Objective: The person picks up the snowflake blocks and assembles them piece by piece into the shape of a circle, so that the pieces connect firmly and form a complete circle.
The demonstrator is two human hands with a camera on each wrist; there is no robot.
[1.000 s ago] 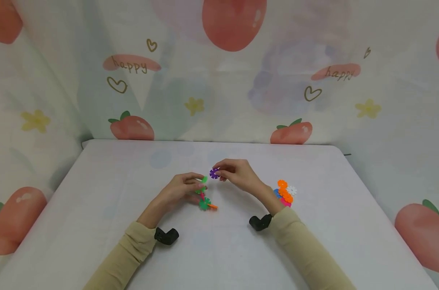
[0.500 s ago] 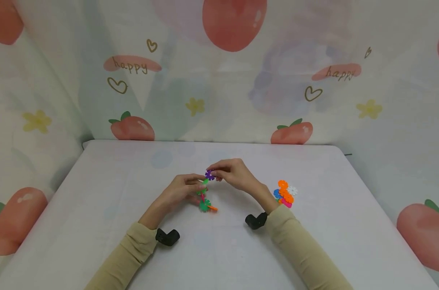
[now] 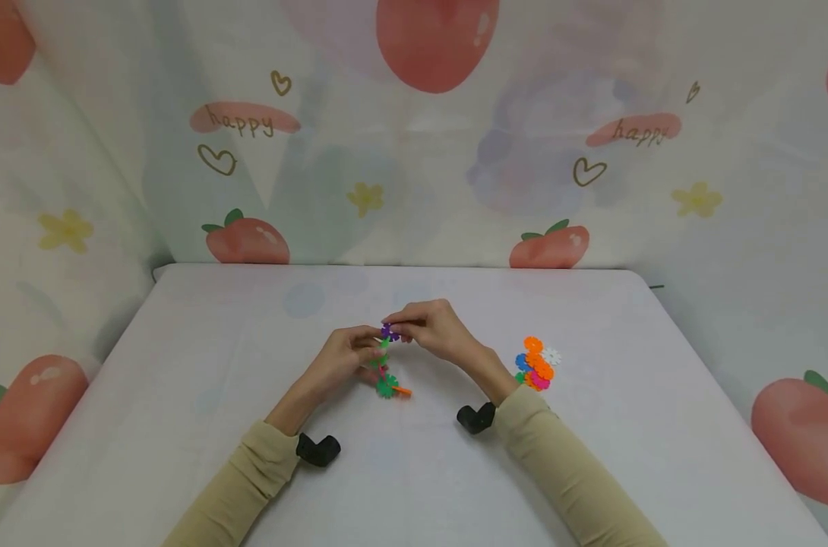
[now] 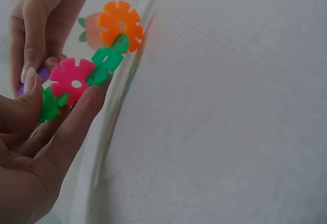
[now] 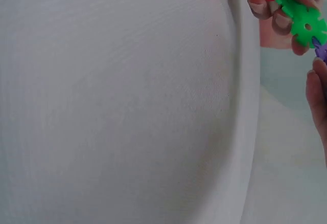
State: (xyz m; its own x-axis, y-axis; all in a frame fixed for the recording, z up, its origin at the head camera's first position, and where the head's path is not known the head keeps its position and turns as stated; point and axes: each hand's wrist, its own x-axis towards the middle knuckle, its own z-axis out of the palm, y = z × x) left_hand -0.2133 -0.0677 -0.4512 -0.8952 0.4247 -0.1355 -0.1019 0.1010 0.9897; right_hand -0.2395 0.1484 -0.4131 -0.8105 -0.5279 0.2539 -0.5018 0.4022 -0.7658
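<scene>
Since the earlier frame, the right hand has brought the purple disc leftward, to the light green disc of the chain; whether it is slotted in, I cannot tell. Its fingers pinch this purple disc. The left hand holds the chain, with pink, darker green and orange discs also, over the middle of the white surface. Bare surface separates chain and loose pile; the far edge meets a fruit-printed cloth.

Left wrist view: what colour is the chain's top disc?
Orange; the top disc shows best in the left wrist view.
</scene>
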